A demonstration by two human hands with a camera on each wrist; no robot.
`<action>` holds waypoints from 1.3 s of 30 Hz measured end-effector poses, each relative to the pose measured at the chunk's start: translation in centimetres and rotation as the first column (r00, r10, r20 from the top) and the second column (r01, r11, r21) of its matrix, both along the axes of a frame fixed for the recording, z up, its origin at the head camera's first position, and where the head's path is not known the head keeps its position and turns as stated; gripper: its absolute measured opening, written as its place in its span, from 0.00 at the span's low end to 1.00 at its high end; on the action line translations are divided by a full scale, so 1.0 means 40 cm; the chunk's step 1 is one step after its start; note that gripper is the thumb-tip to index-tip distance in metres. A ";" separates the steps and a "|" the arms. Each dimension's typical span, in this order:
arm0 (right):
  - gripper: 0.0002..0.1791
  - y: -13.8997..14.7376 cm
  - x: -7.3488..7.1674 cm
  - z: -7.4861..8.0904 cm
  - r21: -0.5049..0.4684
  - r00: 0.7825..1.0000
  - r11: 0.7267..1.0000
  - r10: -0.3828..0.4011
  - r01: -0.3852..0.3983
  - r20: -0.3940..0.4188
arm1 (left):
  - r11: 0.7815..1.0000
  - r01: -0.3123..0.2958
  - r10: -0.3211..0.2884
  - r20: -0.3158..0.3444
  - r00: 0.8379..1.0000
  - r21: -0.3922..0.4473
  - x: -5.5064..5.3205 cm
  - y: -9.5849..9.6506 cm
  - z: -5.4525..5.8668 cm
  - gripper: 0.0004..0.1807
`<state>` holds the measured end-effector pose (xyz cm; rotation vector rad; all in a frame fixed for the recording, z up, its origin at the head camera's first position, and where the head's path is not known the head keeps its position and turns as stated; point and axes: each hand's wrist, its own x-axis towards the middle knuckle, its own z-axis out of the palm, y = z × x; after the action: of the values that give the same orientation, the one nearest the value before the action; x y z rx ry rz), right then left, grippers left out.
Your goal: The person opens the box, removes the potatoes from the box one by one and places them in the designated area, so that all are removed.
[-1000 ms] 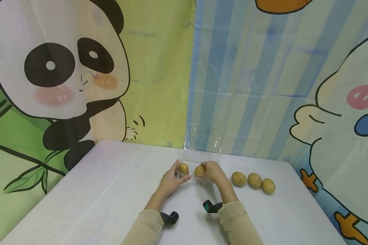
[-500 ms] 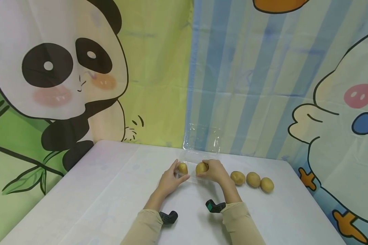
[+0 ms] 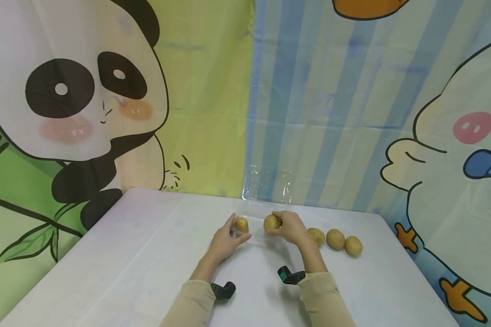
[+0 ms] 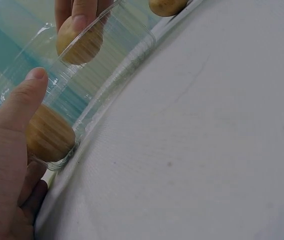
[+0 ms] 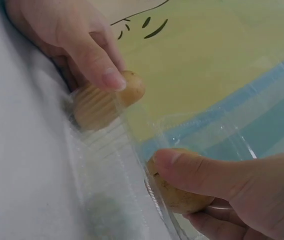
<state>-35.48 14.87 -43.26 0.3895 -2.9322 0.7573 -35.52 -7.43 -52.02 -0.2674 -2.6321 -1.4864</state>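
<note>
A clear plastic clamshell container (image 3: 267,185) stands on the table with its lid raised at the back. My left hand (image 3: 222,240) holds the container's left end, its thumb on the near wall and fingers round the side. Inside that end sits one potato (image 3: 242,225), seen through the ribbed wall in the left wrist view. My right hand (image 3: 292,228) pinches a second potato (image 3: 271,223) between thumb and fingers at the right part of the container. In the right wrist view this potato (image 5: 182,195) is beside the clear wall; whether it touches the bottom cannot be told.
To the right of the container, three more potatoes (image 3: 335,239) lie in a row on the white-covered table (image 3: 147,254). A cloth backdrop (image 3: 212,100) with cartoon animals hangs behind the table's far edge. Black wrist devices (image 3: 224,290) sit on both forearms.
My right hand has shifted a little to the right and away from me, carrying its potato apart from the left one. The left hand keeps its hold. The head view has turned slightly right.
</note>
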 end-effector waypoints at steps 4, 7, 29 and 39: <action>0.38 0.017 0.000 0.004 -0.007 1.000 1.000 -0.004 0.003 -0.016 | 1.000 0.007 -0.007 -0.009 1.000 0.003 0.001 -0.002 0.002 0.54; 0.38 0.032 0.001 0.009 -0.028 1.000 1.000 -0.009 0.009 -0.013 | 1.000 0.009 -0.009 -0.008 1.000 0.003 0.002 -0.002 0.002 0.54; 0.38 0.172 0.014 0.025 -0.136 0.999 0.990 -0.034 0.040 0.040 | 1.000 0.018 -0.018 -0.009 1.000 0.007 0.005 -0.004 0.001 0.55; 0.38 0.209 0.034 0.029 -0.149 0.994 0.988 -0.033 0.048 0.104 | 1.000 0.018 -0.017 -0.010 1.000 0.007 0.004 -0.004 -0.001 0.56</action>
<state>-34.13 23.25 -42.12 0.2853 -2.9381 1.0145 -35.37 -7.58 -52.07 -0.2972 -2.6228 -1.4955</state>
